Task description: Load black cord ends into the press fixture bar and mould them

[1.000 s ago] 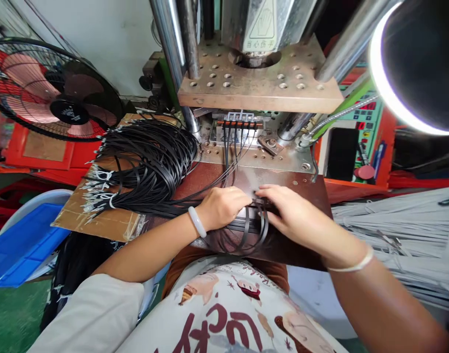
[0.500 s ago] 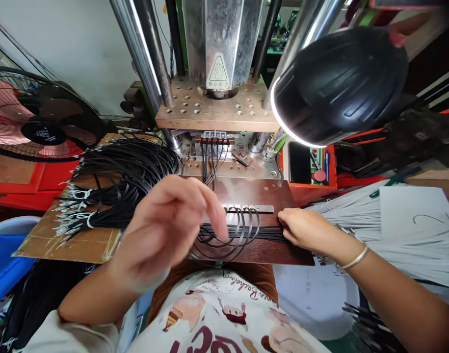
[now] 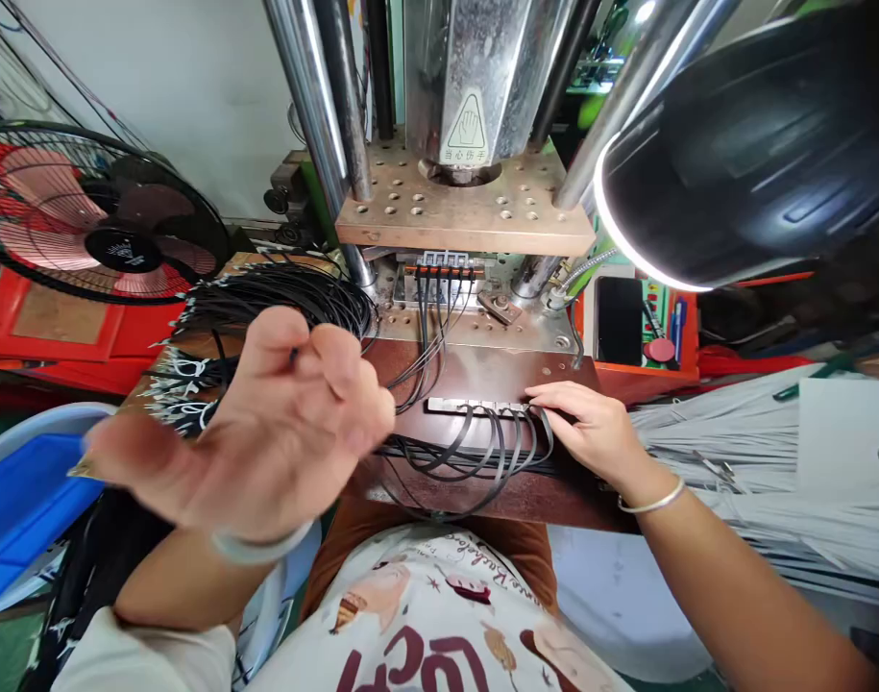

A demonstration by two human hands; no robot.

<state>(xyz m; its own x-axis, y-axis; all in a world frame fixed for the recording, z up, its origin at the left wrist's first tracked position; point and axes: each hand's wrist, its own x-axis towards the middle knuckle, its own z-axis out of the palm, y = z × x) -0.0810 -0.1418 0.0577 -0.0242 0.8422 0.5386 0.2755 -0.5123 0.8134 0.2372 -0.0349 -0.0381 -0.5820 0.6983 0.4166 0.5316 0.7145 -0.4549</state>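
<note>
Here's the left hand (image 3: 287,423), raised palm up near the front, slightly blurred, open with fingers loosely curled, and no object shows in it. In the view it covers part of the cable pile (image 3: 280,288) behind.

Across to the right hand (image 3: 587,423): its fingertips are at the right end of the metal bar (image 3: 450,405), thumb beside the endmost black cable. Whether they pinch that cable or just touch it, I cannot tell.

The bar lies on the brown board (image 3: 575,500), in front of the press (image 3: 468,235). A row of black cables (image 3: 482,461) runs out of its near side and loops toward the wearer, over more black cables lying along the board.

Beneath the press plate sits a fixture (image 3: 446,274), with another row of cables hanging from its front and trailing onto the board.

On the left, a fan (image 3: 122,250) stands behind a blue bin (image 3: 39,519). On the right, a lit lamp (image 3: 756,163) hangs over a phone (image 3: 619,317), and white cables (image 3: 670,447) lie beside the board, partly under a white sheet (image 3: 849,432).
</note>
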